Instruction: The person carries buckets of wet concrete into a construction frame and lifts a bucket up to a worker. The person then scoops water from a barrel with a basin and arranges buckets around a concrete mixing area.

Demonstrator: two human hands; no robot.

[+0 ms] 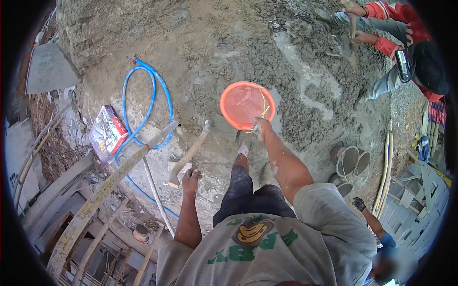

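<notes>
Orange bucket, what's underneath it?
Grey ground shows around the orange bucket, which the right hand holds. Whatever lies directly beneath is covered by the bucket and can't be seen.

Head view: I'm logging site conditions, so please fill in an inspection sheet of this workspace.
Surface: rough grey-brown ground; lumpy grey mix towards image right.
Job's things: round orange plastic bucket, at the right hand.
Clutter: red-and-white printed plastic bag, curved wooden tool handle, round grey buckets.
Hands: right hand grips the bucket's edge; left hand is beside the wooden handle, grip unclear.
Cables: nothing seen; a looped blue hose lies there.
Surroundings: co-worker in red sleeves holding a wooden-handled tool, upper right; another person's dark-gloved hand, lower right.
</notes>
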